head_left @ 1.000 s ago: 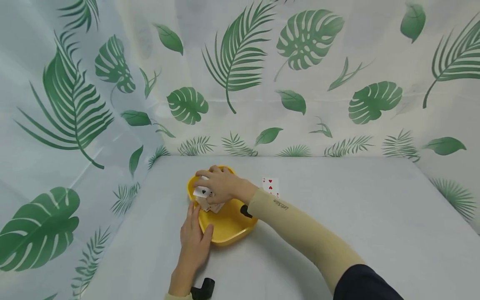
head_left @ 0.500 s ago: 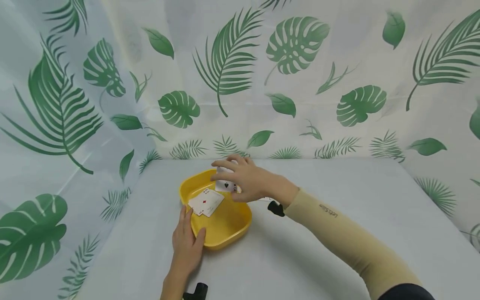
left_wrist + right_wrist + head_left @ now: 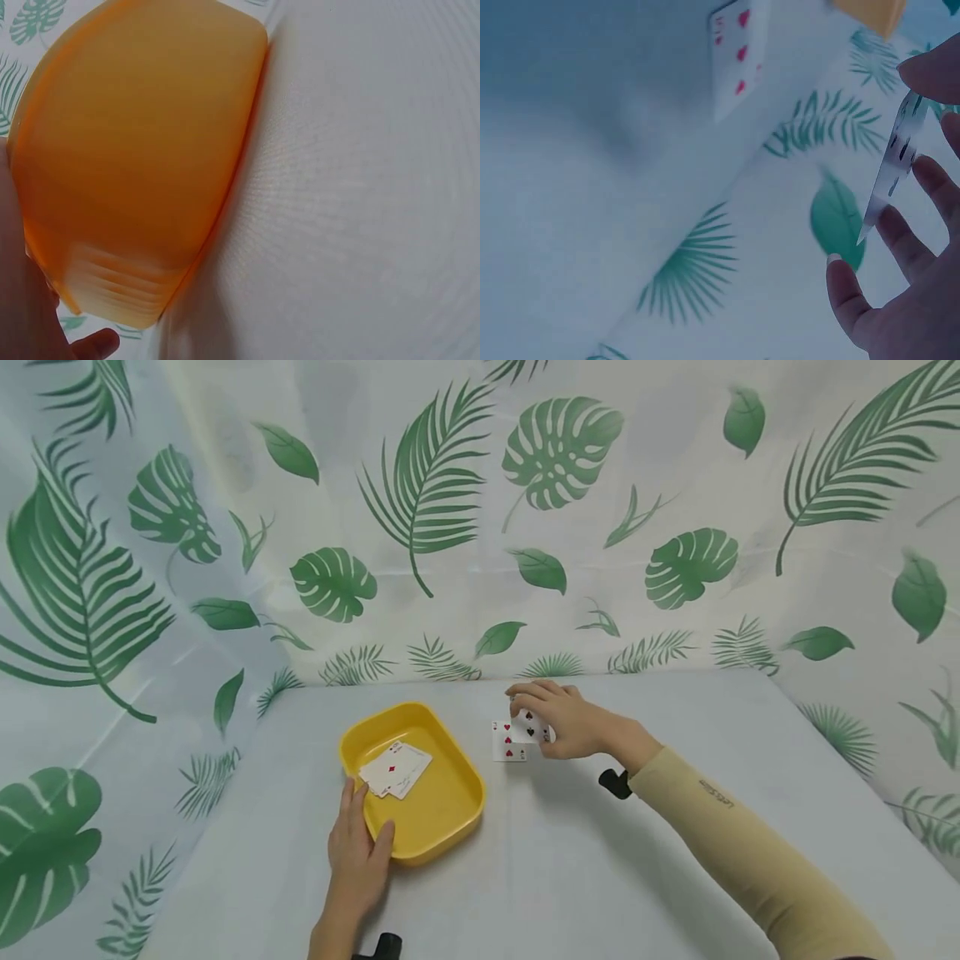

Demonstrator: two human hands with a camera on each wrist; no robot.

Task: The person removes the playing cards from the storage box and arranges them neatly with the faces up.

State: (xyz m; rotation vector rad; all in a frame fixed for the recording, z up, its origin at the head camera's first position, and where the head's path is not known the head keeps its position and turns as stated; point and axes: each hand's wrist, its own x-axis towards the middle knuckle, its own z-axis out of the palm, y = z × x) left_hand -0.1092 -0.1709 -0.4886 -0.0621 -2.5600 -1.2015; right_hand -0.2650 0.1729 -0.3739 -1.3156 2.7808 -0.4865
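In the head view my right hand (image 3: 573,724) pinches a spades playing card (image 3: 531,727) between thumb and fingers. The held card stands tilted, nearly edge-on in the right wrist view, and overlaps a hearts card (image 3: 504,743) lying face up on the white table. My left hand (image 3: 357,858) rests at the near left side of a yellow plastic tub (image 3: 431,843), its fingers extended along the rim and its thumb spread at the near corner. Inside the tub lies a small loose pile of playing cards (image 3: 405,768), a red diamond card on top.
The white table (image 3: 570,877) reaches back to a curtain (image 3: 465,610) printed with green leaves, which also hangs on both sides. The tub's sloping outer wall (image 3: 142,142) fills much of the left wrist view.
My right hand has lifted the spades card out of the tub and carried it right, to the hearts card. The left hand stays at the tub; the head view has shifted somewhat.
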